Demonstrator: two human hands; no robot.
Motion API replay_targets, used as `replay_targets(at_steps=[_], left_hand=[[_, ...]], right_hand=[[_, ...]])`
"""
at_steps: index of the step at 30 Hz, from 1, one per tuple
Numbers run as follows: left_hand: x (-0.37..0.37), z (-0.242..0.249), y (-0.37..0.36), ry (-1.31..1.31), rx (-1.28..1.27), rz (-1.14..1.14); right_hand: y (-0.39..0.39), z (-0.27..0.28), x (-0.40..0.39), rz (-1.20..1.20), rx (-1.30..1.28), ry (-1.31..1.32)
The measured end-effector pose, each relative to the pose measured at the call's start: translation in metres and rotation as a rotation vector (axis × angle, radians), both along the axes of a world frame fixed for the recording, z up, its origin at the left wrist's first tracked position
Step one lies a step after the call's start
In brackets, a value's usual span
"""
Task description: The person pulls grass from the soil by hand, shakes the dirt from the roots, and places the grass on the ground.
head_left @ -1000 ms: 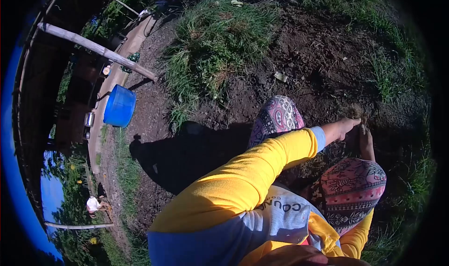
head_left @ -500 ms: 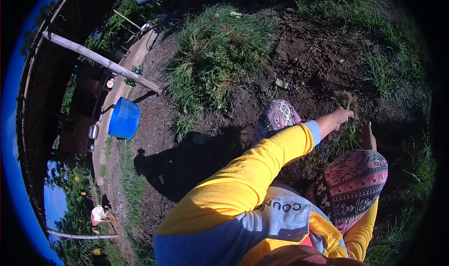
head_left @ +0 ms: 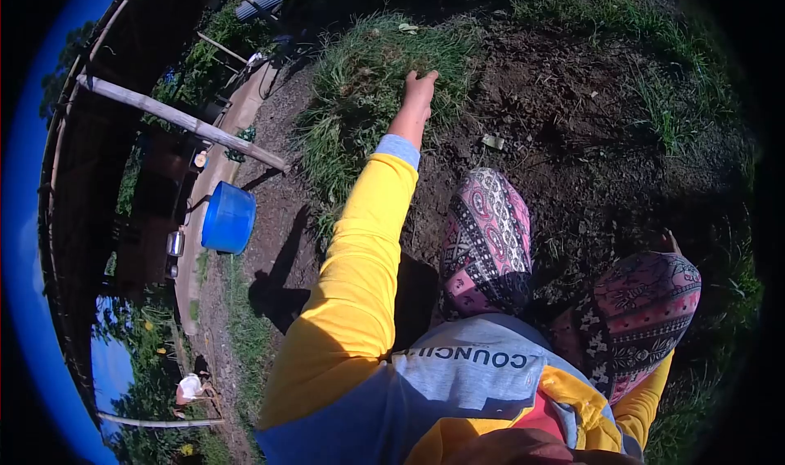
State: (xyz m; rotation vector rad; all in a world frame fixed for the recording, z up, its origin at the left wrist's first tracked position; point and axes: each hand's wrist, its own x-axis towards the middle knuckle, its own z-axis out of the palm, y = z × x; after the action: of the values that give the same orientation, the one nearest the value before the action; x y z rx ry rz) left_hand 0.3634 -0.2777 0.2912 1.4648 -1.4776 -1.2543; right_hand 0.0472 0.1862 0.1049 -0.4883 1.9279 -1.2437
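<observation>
My left hand (head_left: 419, 95) is stretched out over a heap of pulled grass (head_left: 352, 97), its fingers apart and nothing held in them. Loose green blades and some brownish roots make up the heap. Beyond my right knee, the tips of my right hand (head_left: 670, 242) show close over the dark soil, fingers extended; the knee hides the rest of that hand. Short weeds (head_left: 564, 236) grow in the soil between my knees and the right hand.
Bare turned soil (head_left: 540, 97) lies right of the heap, with a small pale scrap (head_left: 492, 142) on it. More grass (head_left: 675, 121) grows at the right. A blue tub (head_left: 229, 218), a bamboo pole (head_left: 184, 121) and a white-and-brown animal (head_left: 189, 390) are at the left.
My left hand has swung left from the weeds by my right knee to the grass heap and let go of the grass clump. My right hand has shifted slightly right and is more hidden.
</observation>
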Motion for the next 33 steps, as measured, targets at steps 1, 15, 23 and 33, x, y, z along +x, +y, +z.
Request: replay_targets(at_steps=[1,15,23,33], left_hand=[[-0.015,-0.016,0.004,-0.048,-0.023,-0.111],[-0.100,-0.128,0.085,-0.791,-0.269,-1.044],[-0.092,-0.128,0.081,-0.858,-0.170,-1.161],[-0.088,-0.116,0.085,-0.772,-0.001,-1.156]], right_hand=[[0.001,0.003,0.000,0.015,0.006,0.014],[0.043,0.089,-0.160,0.004,-0.010,0.094],[-0.009,0.130,-0.228,-0.028,-0.062,0.010],[-0.043,0.114,-0.250,-0.005,-0.125,-0.127]])
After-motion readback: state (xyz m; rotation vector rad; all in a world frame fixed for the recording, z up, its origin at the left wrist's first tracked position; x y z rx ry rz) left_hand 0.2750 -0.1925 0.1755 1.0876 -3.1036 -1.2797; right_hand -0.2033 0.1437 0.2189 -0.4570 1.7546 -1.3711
